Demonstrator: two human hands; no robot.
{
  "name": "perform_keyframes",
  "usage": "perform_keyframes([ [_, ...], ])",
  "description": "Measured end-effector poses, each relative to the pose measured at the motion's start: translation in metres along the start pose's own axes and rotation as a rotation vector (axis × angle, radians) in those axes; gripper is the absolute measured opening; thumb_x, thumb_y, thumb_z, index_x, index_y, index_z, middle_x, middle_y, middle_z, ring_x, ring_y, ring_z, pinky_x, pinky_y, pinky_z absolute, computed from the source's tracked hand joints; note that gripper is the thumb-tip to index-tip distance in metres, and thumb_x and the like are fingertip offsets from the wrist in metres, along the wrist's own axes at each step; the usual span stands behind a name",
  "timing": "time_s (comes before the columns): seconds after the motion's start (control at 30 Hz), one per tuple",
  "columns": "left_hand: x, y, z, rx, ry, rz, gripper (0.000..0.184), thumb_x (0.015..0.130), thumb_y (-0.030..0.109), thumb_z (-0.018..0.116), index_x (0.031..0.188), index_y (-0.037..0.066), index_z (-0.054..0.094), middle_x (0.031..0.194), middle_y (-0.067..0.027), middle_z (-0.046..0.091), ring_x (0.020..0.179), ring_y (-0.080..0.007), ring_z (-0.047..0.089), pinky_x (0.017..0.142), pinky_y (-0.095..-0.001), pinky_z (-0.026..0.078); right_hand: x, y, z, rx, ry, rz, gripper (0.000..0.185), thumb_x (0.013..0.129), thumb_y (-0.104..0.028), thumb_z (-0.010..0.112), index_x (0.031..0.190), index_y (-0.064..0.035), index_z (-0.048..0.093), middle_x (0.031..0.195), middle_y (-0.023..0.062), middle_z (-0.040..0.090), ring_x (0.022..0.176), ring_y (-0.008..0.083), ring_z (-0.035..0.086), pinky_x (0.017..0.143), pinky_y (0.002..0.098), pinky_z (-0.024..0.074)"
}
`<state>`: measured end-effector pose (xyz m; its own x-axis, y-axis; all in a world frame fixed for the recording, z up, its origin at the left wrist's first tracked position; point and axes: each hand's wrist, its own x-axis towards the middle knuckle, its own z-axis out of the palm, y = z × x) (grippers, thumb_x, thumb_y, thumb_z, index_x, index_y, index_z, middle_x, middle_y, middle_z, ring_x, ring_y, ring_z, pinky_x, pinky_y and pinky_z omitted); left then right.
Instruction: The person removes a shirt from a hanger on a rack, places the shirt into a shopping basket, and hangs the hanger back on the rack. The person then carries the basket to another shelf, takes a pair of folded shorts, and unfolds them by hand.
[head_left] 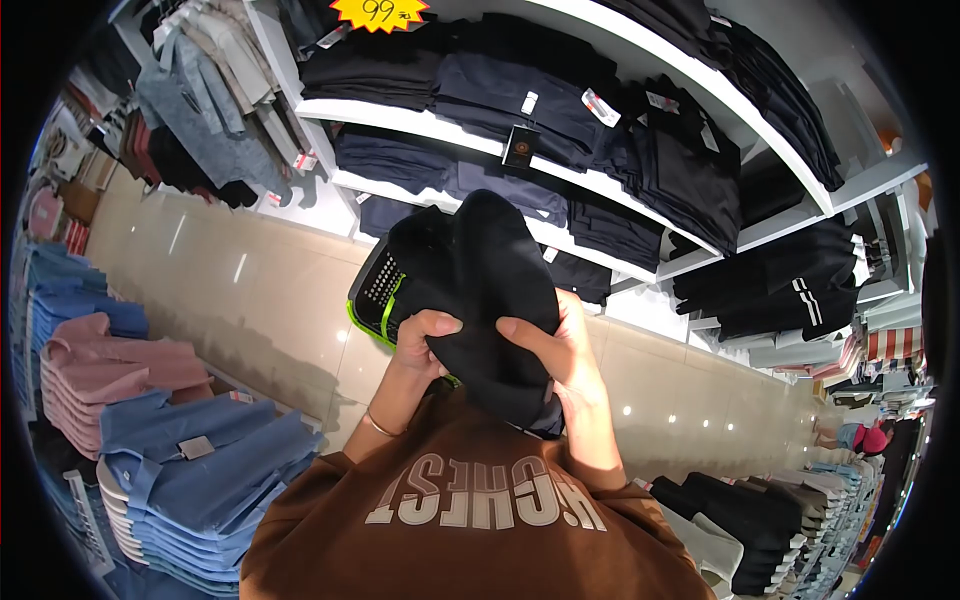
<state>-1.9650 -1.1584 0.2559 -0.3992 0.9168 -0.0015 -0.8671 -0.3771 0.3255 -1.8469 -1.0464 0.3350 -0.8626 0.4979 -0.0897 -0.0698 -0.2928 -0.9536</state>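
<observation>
A black folded garment (pixel 490 290) is held up in front of my chest, between both hands. My left hand (pixel 415 345) grips its left side, thumb on top and fingers mostly hidden behind the cloth. On the right side, my right hand (pixel 560 350) holds the same garment, its thumb pressed on the fabric and its fingers wrapped behind. The garment's lower end hangs close to my brown top. Behind it, partly covered, is a black basket with a green rim (pixel 375 300).
White shelves (pixel 450 130) ahead hold stacks of dark folded clothes (pixel 520 95). Blue shirts (pixel 190 460) and pink shirts (pixel 110 370) are stacked at left. Hanging clothes (pixel 215 110) are at upper left. Dark garments (pixel 740 515) lie at lower right. A person in pink (pixel 870 438) is far right.
</observation>
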Motion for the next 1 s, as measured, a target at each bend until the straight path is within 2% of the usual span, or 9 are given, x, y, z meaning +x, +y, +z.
perform_keyframes([
  [0.17,0.000,0.000,0.012,0.063,0.076,0.030,0.031,0.070,0.005,0.053,0.098,-0.007,0.054,0.070,-0.0091,0.061,0.041,-0.0104,0.051,0.039,-0.0201,0.043,-0.001,-0.002,0.000,-0.020,-0.005,-0.017,0.027,0.075,0.004,0.064,0.102,0.0000,0.060,0.093,-0.0003,0.061,0.084,0.0059,0.054,0.077,0.0222,0.0437],
  [0.4,0.003,0.002,-0.005,-0.030,-0.045,-0.046,0.010,0.073,0.007,0.050,0.064,0.004,0.053,0.042,0.0029,0.039,0.031,-0.0075,0.034,0.034,-0.0202,0.032,-0.003,-0.014,-0.013,-0.016,0.073,-0.061,0.021,0.076,0.004,0.063,0.097,0.0011,0.062,0.087,-0.0002,0.062,0.077,0.0052,0.054,0.069,0.0207,0.0443],
  [0.47,0.004,-0.002,-0.016,0.003,-0.017,-0.005,0.011,0.072,0.008,0.051,0.080,0.000,0.048,0.062,-0.0042,0.043,0.050,-0.0145,0.042,0.050,-0.0257,0.038,-0.004,-0.013,-0.015,-0.103,0.087,-0.082,0.023,0.074,0.004,0.065,0.096,0.0012,0.062,0.087,-0.0004,0.063,0.076,0.0047,0.054,0.068,0.0205,0.0442],
  [0.57,0.004,-0.007,-0.031,-0.062,-0.041,-0.010,0.056,0.067,0.009,0.054,0.119,-0.010,0.043,0.105,-0.0205,0.058,0.091,-0.0295,0.062,0.085,-0.0375,0.050,-0.006,-0.011,-0.013,-0.242,0.083,-0.131,0.029,0.072,0.003,0.067,0.101,0.0013,0.061,0.090,0.0011,0.063,0.080,0.0056,0.055,0.072,0.0215,0.0445],
  [0.6,0.004,-0.009,-0.034,-0.064,-0.031,-0.010,0.056,0.067,0.009,0.053,0.119,-0.009,0.043,0.106,-0.0207,0.058,0.093,-0.0301,0.061,0.086,-0.0381,0.050,-0.006,-0.008,-0.011,-0.256,0.077,-0.151,0.031,0.072,0.003,0.067,0.102,0.0013,0.060,0.091,0.0016,0.063,0.082,0.0061,0.055,0.073,0.0219,0.0445],
  [0.67,0.007,-0.010,-0.020,-0.011,-0.034,-0.012,0.036,0.069,0.008,0.052,0.102,-0.007,0.047,0.085,-0.0132,0.052,0.073,-0.0224,0.051,0.069,-0.0319,0.043,-0.005,-0.006,-0.009,-0.281,0.066,-0.171,0.035,0.072,0.002,0.068,0.105,0.0016,0.059,0.092,0.0030,0.062,0.085,0.0075,0.055,0.076,0.0226,0.0443],
  [0.7,0.007,-0.011,-0.011,0.042,-0.045,-0.015,0.017,0.072,0.007,0.051,0.085,-0.004,0.051,0.064,-0.0055,0.046,0.051,-0.0140,0.042,0.050,-0.0252,0.037,-0.006,-0.006,-0.009,-0.292,0.062,-0.170,0.036,0.072,0.001,0.068,0.107,0.0019,0.058,0.092,0.0037,0.062,0.087,0.0084,0.055,0.078,0.0229,0.0441],
  [0.77,0.007,-0.005,0.011,0.137,-0.061,-0.024,0.010,0.075,0.006,0.050,0.072,-0.002,0.055,0.044,0.0009,0.042,0.030,-0.0060,0.035,0.031,-0.0188,0.031,-0.006,-0.007,-0.008,-0.303,0.059,-0.159,0.036,0.073,-0.003,0.069,0.106,0.0027,0.057,0.090,0.0047,0.061,0.087,0.0093,0.055,0.078,0.0235,0.0442],
  [1.0,0.010,-0.002,0.019,0.312,-0.053,-0.018,0.027,0.076,0.006,0.054,0.099,-0.007,0.052,0.057,-0.0059,0.054,0.032,-0.0091,0.042,0.028,-0.0207,0.033,-0.011,-0.006,-0.003,-0.310,-0.060,-0.063,0.039,0.069,-0.018,0.076,0.092,0.0053,0.056,0.080,0.0063,0.059,0.076,0.0086,0.052,0.067,0.0258,0.0443],
])
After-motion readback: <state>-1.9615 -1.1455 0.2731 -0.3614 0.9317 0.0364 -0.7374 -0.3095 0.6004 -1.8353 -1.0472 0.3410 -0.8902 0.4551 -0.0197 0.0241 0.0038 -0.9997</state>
